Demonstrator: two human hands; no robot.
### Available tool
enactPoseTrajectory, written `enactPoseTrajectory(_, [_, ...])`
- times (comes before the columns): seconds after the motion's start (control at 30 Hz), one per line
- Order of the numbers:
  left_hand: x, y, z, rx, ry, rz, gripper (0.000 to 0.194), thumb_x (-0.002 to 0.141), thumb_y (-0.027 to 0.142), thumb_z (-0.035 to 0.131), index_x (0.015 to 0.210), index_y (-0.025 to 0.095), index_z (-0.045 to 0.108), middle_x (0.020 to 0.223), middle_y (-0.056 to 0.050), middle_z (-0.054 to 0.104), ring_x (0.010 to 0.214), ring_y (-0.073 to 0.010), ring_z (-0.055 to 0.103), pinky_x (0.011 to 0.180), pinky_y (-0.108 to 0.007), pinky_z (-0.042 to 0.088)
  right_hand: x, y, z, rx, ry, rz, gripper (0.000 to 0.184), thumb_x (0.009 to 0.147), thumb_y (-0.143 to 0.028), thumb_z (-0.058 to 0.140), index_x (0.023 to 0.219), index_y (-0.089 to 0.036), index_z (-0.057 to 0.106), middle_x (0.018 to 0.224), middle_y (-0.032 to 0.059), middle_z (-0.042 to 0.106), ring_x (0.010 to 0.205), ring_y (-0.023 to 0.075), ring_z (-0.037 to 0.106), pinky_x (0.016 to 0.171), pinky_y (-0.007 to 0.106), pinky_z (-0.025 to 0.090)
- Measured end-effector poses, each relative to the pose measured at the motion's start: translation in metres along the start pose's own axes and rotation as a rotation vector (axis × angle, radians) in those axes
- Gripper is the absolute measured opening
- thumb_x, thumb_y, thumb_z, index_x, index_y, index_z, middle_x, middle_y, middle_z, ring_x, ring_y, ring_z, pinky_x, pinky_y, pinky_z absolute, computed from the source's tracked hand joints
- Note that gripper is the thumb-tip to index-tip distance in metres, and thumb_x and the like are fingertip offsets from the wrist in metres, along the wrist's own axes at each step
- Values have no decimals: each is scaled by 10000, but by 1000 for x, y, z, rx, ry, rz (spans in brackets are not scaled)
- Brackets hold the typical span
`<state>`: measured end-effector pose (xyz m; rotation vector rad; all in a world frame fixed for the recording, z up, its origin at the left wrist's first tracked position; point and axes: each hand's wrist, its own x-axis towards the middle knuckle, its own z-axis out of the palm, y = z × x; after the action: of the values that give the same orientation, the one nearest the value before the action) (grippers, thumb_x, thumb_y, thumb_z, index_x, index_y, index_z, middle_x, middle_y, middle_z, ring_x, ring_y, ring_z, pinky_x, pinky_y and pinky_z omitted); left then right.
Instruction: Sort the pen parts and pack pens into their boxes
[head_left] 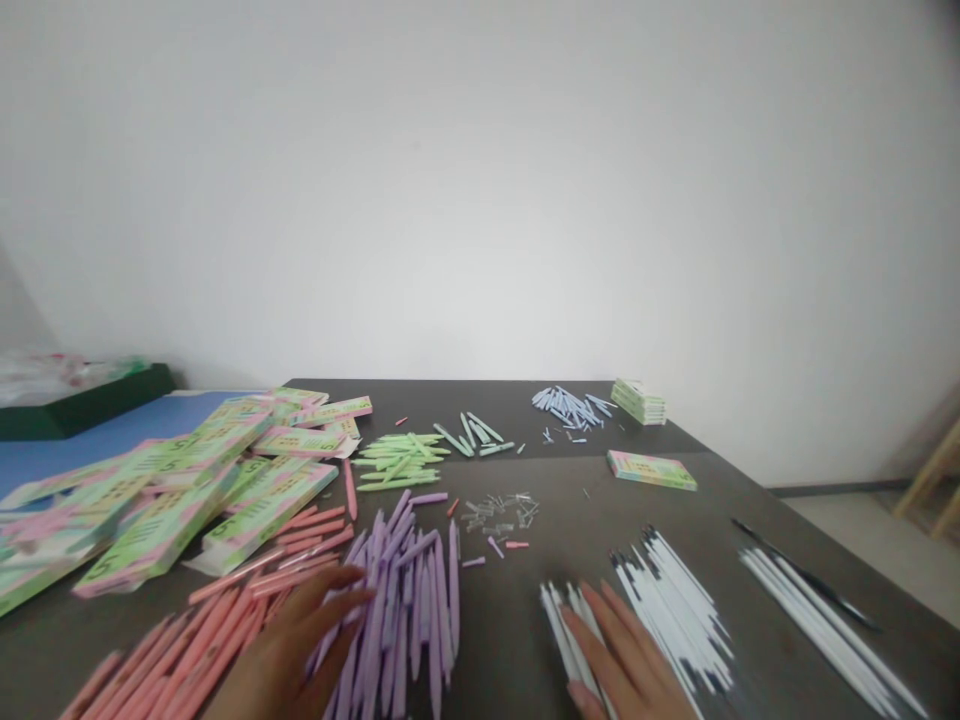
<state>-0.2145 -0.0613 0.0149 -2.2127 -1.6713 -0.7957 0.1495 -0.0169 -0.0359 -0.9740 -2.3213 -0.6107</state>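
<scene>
A pale, smooth wall (480, 200) stands behind a dark, matte table (499, 650). On its left lies a heap of flat printed boxes (274, 510), pink and green; nearer, smooth coral barrels (202, 650) are piled lengthwise. The left hand (289, 640) reaches over the near-left side of a loose pile of slim, tapered purple barrels (427, 590), fingers slightly apart; whether they pinch one, I cannot tell. Right of centre, the right hand (630, 655) lies over a small bunch of thin white sticks (553, 610), fingers a little spread, their grip underneath hidden. More dark-tipped sticks (675, 600) fan out just beside it. The step looks like handling parts from both piles; freeing single pieces would call for a light pinch, as they seem apt to roll. Smallest are the clear, short plastic bits (501, 512), scattered beyond the hands.
</scene>
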Motion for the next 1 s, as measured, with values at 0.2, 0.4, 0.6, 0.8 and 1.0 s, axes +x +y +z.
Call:
enactPoseTrajectory(0.2, [75,-1,-4,-34,-411,-288,269,795,246,406,886,181,651,904,-65,661,844,-184,610,769,-290,452,75,-10,-28,263,-124,148,320,823,-203,472,1117,-237,593,1171,73,579,1095,231,512,890,356,451])
enactPoseTrajectory(0.4, [101,14,32,20,-500,-261,192,708,288,500,771,179,645,840,-72,648,808,-212,593,719,-301,427,133,-12,-24,489,-325,286,347,827,-79,386,984,-236,653,892,46,646,895,183,557,787,288,421])
enactPoseTrajectory(0.6, [95,23,47,80,-525,-255,188,686,213,497,826,167,615,909,-98,650,906,-232,570,793,-328,391,148,-34,-4,568,-480,239,256,787,-156,505,986,-238,644,930,36,632,902,189,562,804,280,411])
enactPoseTrajectory(0.8, [90,18,53,88,-528,-282,161,729,230,461,808,183,593,869,-78,656,841,-212,591,747,-311,401,133,-63,18,588,-582,117,262,761,-146,508,990,-202,623,990,59,594,893,190,570,772,250,435])
enactPoseTrajectory(1.0, [91,19,52,59,-491,-337,169,747,250,454,852,196,576,884,-64,659,848,-208,600,737,-297,396,125,-66,28,630,-561,193,206,794,-163,480,939,-202,620,1021,58,570,924,188,545,823,279,418])
